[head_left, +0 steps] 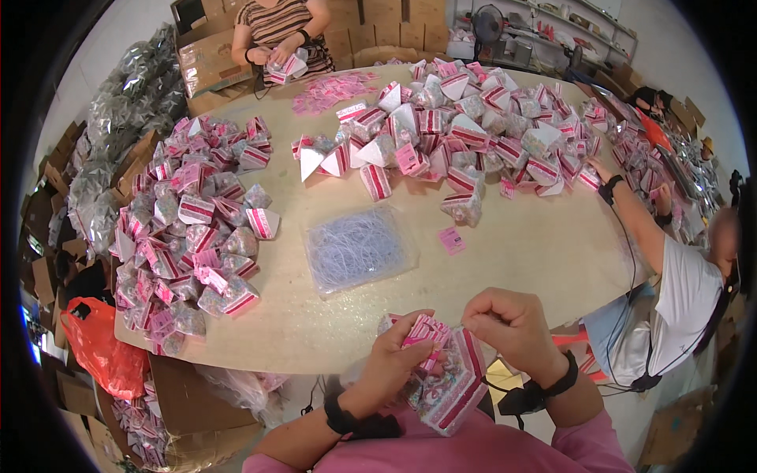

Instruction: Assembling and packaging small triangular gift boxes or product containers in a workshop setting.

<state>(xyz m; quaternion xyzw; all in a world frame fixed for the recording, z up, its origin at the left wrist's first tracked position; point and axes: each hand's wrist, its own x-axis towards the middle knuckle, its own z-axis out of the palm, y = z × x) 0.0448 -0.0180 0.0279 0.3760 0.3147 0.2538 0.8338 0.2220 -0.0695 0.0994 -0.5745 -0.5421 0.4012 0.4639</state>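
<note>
Close to my body, at the table's near edge, my left hand (393, 359) is closed around several pink printed cards (426, 337). The same hand steadies a wedge-shaped clear packet (453, 390), like a cake slice with a magenta band and white trim; colourful bits show inside. Just above the packet's upper corner is my right hand (509, 325), thumb and index finger pinched together. Whatever lies in that pinch is too small to make out. A shallow clear tray (406, 260) of thin, pale plastic strands lies beyond my hands.
Similar wedge packets are heaped at left (197, 210) and along the far side (473, 130). One pink card (452, 240) lies alone near the tray; more cards (331, 91) are spread at the back. A person (280, 39) handles a packet across the table, another person (674, 276) reaches in from the right.
</note>
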